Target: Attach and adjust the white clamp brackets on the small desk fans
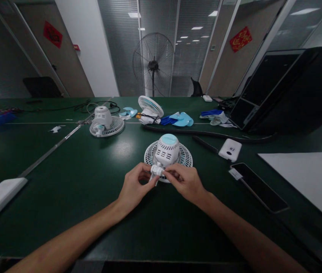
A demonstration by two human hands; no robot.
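Note:
A small white fan (167, 149) with a light blue cap lies grille-down on the green table, its base end toward me. At its near side is a white plastic joint piece (157, 170). The fingers of my left hand (136, 182) are closed on the left of this piece, thumb below it. My right hand (188, 182) pinches at the right end of the same piece; whether a smaller part sits between those fingertips is too small to tell.
Behind are a second white fan (103, 120), a third tilted fan (149, 110), blue fan blades (183, 119) and a black tube (206, 132). Rightward lie a white power bank (230, 149), a phone (260, 186) and a large black monitor (291, 91). A white box (0, 199) is left.

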